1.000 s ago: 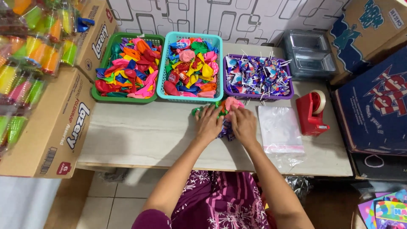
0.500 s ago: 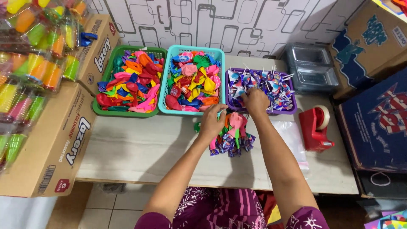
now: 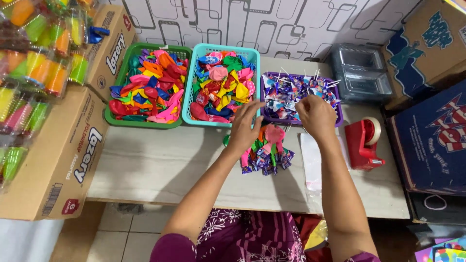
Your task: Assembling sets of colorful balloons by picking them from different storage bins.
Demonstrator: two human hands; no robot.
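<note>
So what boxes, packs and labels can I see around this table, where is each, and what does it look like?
Tan cardboard box: left of the table, dark lettering, small red label.
Second tan box: behind it, beside the green basket.
Clear packs of bright cups: stacked on those boxes.
Blue printed box: right edge, red and white graphics.
Brown box: top right, blue print.
Wrapped lollipops: purple basket, under the right hand.
</note>
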